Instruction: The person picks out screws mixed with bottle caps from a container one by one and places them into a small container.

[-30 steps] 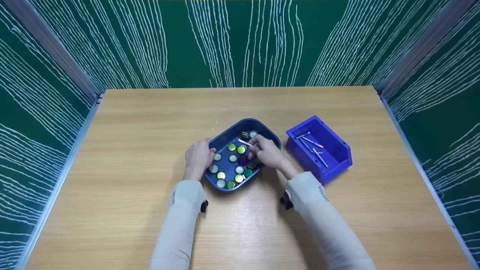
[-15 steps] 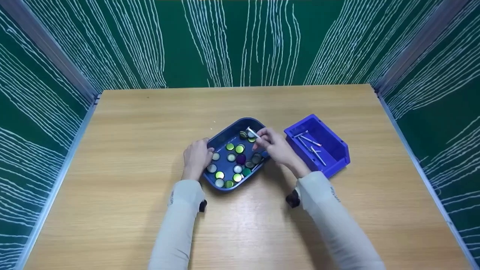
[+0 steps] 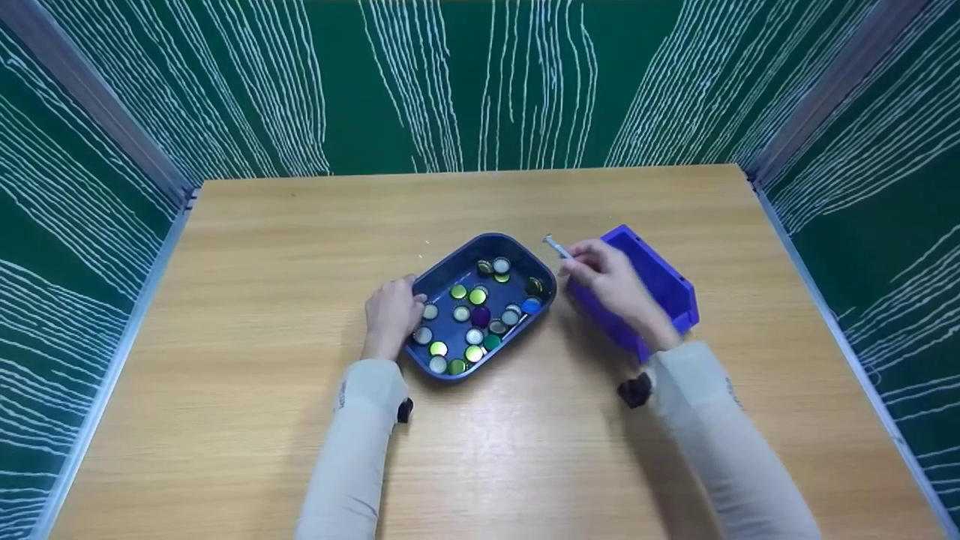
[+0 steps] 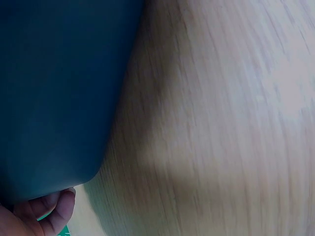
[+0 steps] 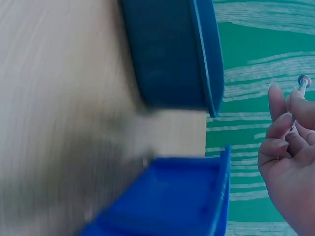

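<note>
My right hand [image 3: 611,277] pinches a silver screw [image 3: 556,247] by its shank, over the near left side of the blue plastic bin [image 3: 667,279]. The screw's round head [image 5: 304,80] sticks out past the fingertips in the right wrist view. Most of the bin's inside is hidden behind that hand. My left hand [image 3: 393,316] holds the left rim of a dark blue tray [image 3: 519,246]; the left wrist view shows its curled fingers [image 4: 61,211] against the tray's outer wall. Several bottle caps lie in the tray, among them a purple one [image 3: 480,316] and a blue one [image 3: 531,305].
Both containers stand on a wooden table [image 3: 315,240], with a narrow gap between them. Green walls with white streaks [image 3: 525,82] rise at the table's back and sides. A strip of screw-like metal [image 3: 525,319] shows along the tray's right wall.
My right hand has lifted the screw out of the tray and carried it rightward to the bin. The left hand has stayed on the tray's rim.
</note>
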A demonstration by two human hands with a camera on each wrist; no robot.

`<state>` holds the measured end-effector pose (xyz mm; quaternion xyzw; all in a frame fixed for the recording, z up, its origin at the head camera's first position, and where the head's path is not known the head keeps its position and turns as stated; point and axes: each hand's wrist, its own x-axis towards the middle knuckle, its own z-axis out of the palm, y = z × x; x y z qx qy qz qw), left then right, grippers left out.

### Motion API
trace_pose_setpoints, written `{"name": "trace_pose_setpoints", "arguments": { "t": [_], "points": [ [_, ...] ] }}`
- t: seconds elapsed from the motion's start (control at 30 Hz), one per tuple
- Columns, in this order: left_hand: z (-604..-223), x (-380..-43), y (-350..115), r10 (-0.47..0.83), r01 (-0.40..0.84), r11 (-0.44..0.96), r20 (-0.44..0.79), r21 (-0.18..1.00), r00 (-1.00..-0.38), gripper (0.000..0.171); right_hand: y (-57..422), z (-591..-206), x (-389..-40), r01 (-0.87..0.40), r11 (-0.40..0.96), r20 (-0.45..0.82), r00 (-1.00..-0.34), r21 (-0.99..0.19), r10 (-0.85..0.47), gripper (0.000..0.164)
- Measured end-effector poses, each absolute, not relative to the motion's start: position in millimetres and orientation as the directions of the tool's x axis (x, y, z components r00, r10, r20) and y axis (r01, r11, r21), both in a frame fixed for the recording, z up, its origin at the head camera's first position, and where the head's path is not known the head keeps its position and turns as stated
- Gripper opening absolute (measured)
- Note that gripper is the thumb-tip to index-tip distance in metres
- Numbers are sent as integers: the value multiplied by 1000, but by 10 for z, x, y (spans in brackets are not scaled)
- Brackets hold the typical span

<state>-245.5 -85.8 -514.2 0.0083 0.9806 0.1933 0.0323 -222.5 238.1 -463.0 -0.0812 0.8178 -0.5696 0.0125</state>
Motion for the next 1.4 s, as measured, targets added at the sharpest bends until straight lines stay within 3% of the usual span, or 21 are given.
{"name": "trace_pose_setpoints", "arguments": {
  "t": [0.3,0.5,0.63,0.9,1.4],
  "points": [
    [-5145,-2464,-859,24,0,925,-58,379,-998,36,2807,-4554,-2154,16,408,-51,-996,-913,-74,27],
    [-5163,-2465,-854,21,2,930,-48,369,-999,28,3005,-4672,-2141,57,411,-91,-994,-910,-63,26],
    [-5164,-2471,-852,20,-5,929,-62,369,-998,31,3103,-4768,-2115,84,456,-109,-994,-886,-30,31],
    [-5176,-2474,-858,17,-8,929,-64,370,-998,33,3173,-4941,-2083,80,661,-71,-997,-746,41,31],
    [-5175,-2476,-854,13,-11,931,-63,366,-998,34,3174,-5148,-2055,71,828,31,-994,-557,106,23]
  ]
}}
